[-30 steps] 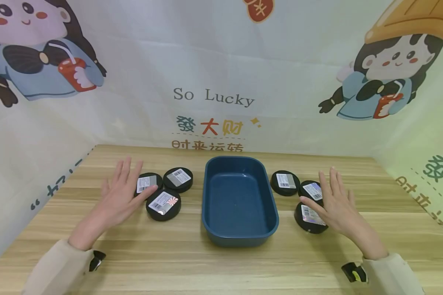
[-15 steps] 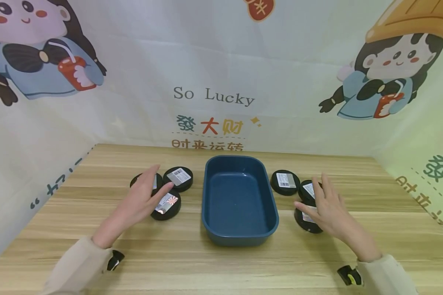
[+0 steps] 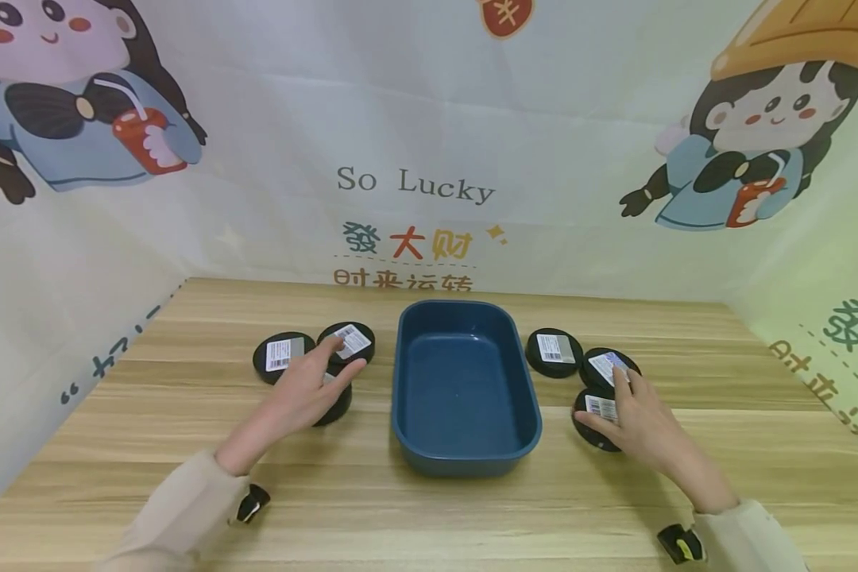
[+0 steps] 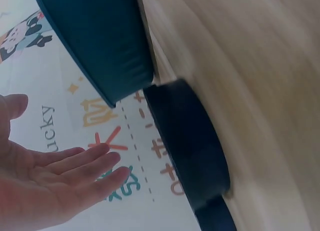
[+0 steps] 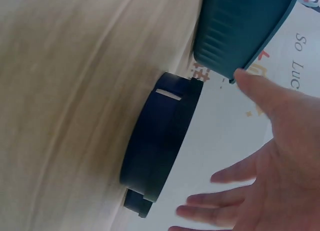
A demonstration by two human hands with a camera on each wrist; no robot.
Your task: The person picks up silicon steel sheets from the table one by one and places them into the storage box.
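Observation:
My left hand [image 3: 296, 401], fingers extended and thumb apart, hovers over three flat round black containers with white labels. The front one [image 3: 340, 409] is mostly hidden beneath it; the back one [image 3: 361, 349] lies beyond its fingertips and the left one [image 3: 263, 359] beside it. In the left wrist view a gap shows between the hand [image 4: 60, 186] and the nearest container [image 4: 192, 141]. My right hand [image 3: 651, 429] is over three matching containers, its thumb overlapping the front one [image 3: 589, 433] and its fingers the middle one [image 3: 604, 365]. The right wrist view shows that hand [image 5: 280, 171] apart from the container [image 5: 157, 136].
A deep blue rectangular bin [image 3: 465, 469] with rounded corners stands between the two groups. The third right-hand container [image 3: 554, 364] lies near its right wall. A printed cloth [image 3: 429, 119] hangs behind the wooden table [image 3: 415, 524].
My left hand has swept right, from over the left container to over the front one. My right hand has moved slightly, its fingers now lower and bent more over the containers. The containers stay put.

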